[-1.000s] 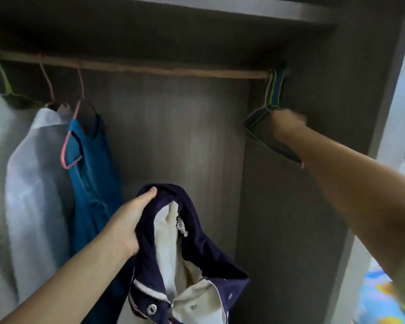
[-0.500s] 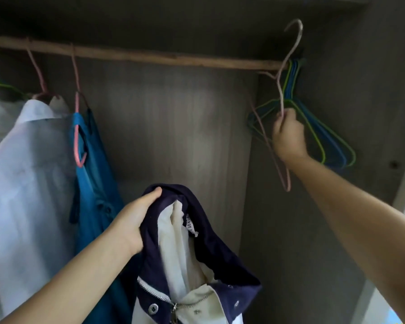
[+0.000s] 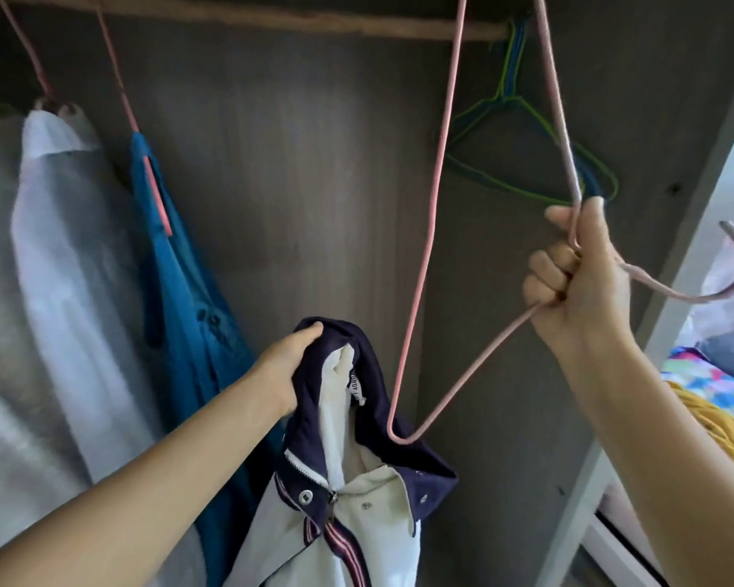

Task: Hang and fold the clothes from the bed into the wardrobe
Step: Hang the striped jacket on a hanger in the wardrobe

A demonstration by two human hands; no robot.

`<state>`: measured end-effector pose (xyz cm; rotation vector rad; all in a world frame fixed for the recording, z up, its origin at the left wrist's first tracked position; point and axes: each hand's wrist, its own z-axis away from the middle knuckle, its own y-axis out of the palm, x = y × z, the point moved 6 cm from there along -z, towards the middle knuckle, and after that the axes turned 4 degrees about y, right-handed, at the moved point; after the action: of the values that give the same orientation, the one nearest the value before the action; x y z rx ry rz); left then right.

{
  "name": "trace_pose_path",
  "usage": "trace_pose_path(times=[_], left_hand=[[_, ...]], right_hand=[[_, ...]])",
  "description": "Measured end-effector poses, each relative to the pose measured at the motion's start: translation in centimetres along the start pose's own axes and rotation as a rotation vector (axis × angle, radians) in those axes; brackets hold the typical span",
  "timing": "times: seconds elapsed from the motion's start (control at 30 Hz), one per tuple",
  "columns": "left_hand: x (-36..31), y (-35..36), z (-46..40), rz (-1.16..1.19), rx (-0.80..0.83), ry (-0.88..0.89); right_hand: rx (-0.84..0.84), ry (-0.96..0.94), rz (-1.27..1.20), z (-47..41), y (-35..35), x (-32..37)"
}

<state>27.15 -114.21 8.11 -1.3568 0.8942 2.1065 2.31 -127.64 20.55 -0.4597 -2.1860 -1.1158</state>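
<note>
Lifted off the rail [image 3: 272,19], the pink hanger [image 3: 424,264] now sits clenched in the right hand [image 3: 581,286] at centre-right (presumably for threading); the left hand [image 3: 289,366] grips the hooded jacket [image 3: 357,459].

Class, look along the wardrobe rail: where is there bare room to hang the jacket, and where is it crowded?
Free: the rail between the teal garment and the spare hangers. Crowded: the left end, where the white shirt and teal garment hang close together.

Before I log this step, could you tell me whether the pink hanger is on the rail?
Off: the right hand grips the pink hanger.
</note>
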Motion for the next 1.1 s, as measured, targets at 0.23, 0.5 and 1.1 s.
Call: trace_pose_path(times=[0.23, 0.5, 1.1], left_hand=[[-2.1, -1.7, 1.0, -0.059, 0.138, 0.038], [-1.4, -7.4, -0.7, -0.146, -0.03, 0.079], [-9.0, -1.8, 3.8, -0.031, 0.317, 0.242]], right_hand=[[0.052, 0.251, 0.55, 13.0, 0.7, -11.1], [0.214, 0.611, 1.043, 17.7, 2.7, -10.3], [0.198, 0.408, 1.2, 21.0, 2.3, -8.6]])
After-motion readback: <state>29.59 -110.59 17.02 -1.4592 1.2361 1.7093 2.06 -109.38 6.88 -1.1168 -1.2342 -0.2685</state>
